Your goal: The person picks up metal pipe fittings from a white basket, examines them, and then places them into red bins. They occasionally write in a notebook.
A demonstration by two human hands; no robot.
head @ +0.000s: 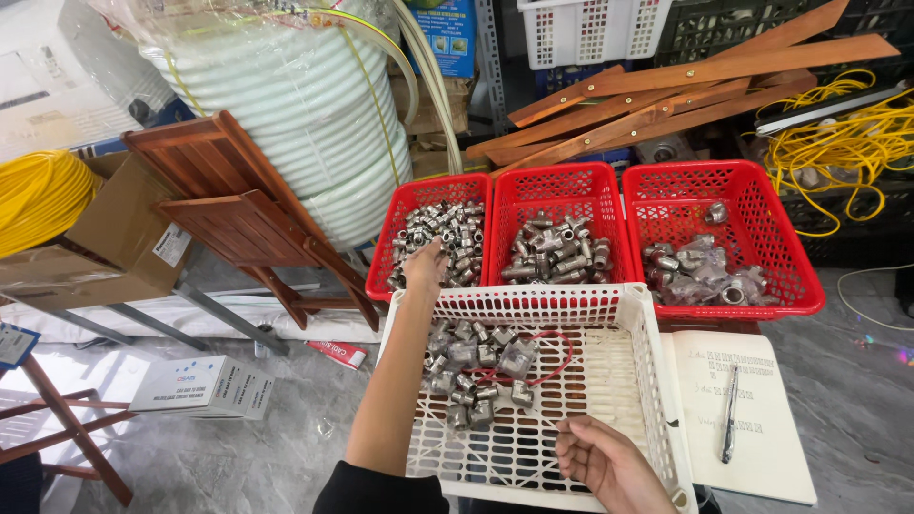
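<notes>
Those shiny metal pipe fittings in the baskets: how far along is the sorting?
Already done: three red plastic baskets hold fittings, the left, middle and right ones. In hand: the left hand reaches over the left basket's near edge; whether its grip holds a piece is hidden. The right hand rests open in the white plastic basket. Left: a pile of metal fittings with a red wire.

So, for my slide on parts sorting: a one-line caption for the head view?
Left hand reaches into the left red basket of metal fittings; right hand rests in the white basket.
</notes>
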